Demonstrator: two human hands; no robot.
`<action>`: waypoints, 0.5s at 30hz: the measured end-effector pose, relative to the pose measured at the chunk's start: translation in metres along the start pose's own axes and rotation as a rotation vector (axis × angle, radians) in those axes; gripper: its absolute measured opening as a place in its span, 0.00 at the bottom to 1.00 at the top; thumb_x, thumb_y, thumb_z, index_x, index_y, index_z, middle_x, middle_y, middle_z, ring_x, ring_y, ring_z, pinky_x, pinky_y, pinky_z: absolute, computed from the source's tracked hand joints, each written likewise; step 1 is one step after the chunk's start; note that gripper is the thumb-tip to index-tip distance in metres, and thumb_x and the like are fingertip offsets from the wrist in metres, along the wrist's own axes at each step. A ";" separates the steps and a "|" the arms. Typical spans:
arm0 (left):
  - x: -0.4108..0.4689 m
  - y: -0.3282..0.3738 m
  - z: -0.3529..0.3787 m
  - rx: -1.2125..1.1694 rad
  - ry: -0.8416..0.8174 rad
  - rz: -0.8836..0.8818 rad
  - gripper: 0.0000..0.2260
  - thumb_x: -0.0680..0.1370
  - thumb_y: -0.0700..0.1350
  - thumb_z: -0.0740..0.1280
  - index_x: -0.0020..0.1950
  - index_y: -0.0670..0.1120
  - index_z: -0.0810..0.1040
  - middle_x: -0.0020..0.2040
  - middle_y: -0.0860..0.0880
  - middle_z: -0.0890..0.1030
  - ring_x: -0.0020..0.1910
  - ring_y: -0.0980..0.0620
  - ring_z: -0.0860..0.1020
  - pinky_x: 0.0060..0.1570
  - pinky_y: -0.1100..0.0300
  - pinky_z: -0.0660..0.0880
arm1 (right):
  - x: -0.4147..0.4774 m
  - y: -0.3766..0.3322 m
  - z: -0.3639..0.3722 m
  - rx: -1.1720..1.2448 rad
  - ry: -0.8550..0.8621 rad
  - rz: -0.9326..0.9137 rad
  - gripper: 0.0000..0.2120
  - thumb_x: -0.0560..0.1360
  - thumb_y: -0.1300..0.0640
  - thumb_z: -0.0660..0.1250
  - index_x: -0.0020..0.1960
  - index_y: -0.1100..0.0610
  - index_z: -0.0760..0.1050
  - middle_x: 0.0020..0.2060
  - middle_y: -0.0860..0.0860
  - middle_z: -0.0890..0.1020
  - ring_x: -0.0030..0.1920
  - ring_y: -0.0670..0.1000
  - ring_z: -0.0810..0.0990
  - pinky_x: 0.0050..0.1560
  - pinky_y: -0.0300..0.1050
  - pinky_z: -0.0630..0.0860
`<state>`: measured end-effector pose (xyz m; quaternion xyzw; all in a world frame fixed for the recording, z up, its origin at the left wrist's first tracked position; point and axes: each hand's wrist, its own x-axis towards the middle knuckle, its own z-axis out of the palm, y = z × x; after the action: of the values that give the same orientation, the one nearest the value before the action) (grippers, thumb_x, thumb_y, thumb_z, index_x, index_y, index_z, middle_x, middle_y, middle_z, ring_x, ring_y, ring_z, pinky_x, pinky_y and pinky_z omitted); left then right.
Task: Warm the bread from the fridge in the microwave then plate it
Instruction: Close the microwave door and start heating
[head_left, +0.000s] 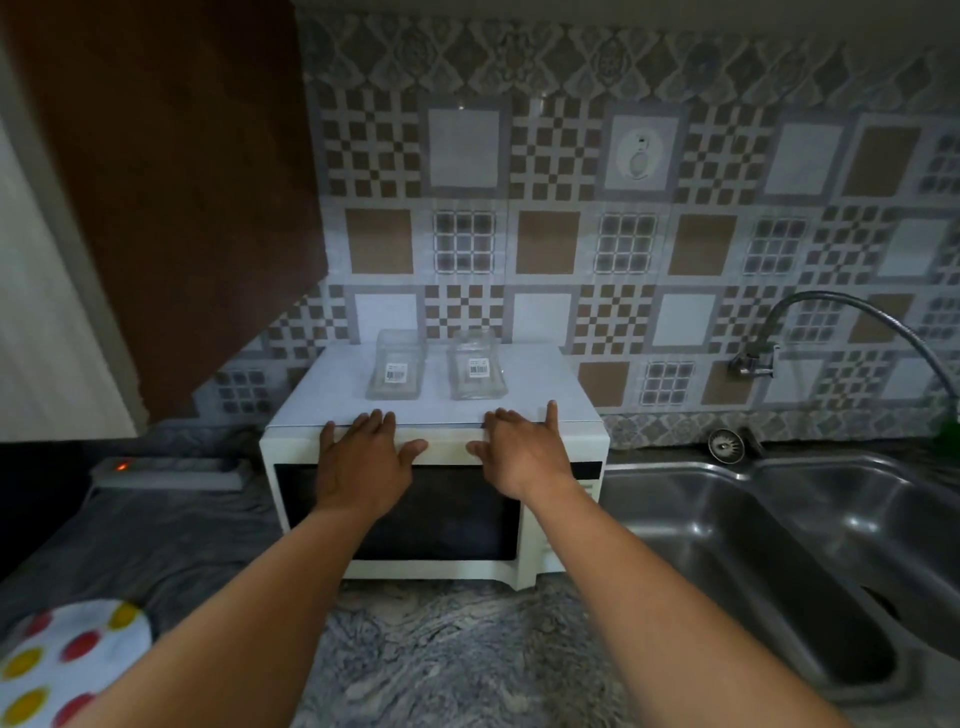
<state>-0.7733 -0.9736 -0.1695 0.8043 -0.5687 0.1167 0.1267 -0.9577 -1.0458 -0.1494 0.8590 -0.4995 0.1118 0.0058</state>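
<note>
Left hand (363, 457): spread flat on microwave (550, 540) top front edge, gripping nothing.
Right hand (522, 449): likewise, flat, empty.
Door: closed.

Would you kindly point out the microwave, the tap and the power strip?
microwave (589, 441): head view, front top-right corner.
tap (831, 301): head view, arched spout.
power strip (171, 472): head view, casing middle.

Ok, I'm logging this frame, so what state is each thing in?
Cream microwave: door shut.
Two clear glass jars: upright on top, seemingly empty.
Left hand: flat, open.
Right hand: flat, open.
Power strip: light on.
Steel sink: empty.
Tap: not running.
</note>
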 end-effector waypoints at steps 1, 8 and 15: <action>0.000 0.000 -0.001 -0.001 -0.002 0.003 0.30 0.82 0.64 0.48 0.79 0.48 0.63 0.78 0.49 0.64 0.78 0.51 0.59 0.77 0.45 0.48 | 0.000 0.000 0.000 0.007 -0.004 0.004 0.22 0.83 0.43 0.55 0.70 0.53 0.70 0.67 0.51 0.75 0.68 0.53 0.74 0.76 0.66 0.38; 0.001 0.003 -0.010 0.023 -0.018 0.006 0.29 0.83 0.63 0.50 0.77 0.48 0.66 0.77 0.49 0.68 0.77 0.51 0.62 0.77 0.46 0.49 | 0.004 0.001 -0.009 -0.014 0.002 0.023 0.19 0.82 0.41 0.56 0.63 0.51 0.76 0.57 0.50 0.81 0.61 0.53 0.79 0.76 0.65 0.38; 0.004 0.003 -0.015 0.009 -0.047 0.013 0.28 0.82 0.64 0.52 0.75 0.48 0.68 0.74 0.48 0.71 0.74 0.49 0.66 0.77 0.47 0.51 | 0.009 0.000 -0.014 -0.006 -0.013 0.074 0.19 0.81 0.40 0.59 0.58 0.51 0.79 0.47 0.52 0.84 0.56 0.55 0.81 0.77 0.63 0.40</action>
<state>-0.7753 -0.9733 -0.1537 0.8035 -0.5764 0.1009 0.1090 -0.9559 -1.0519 -0.1340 0.8407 -0.5313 0.1049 0.0011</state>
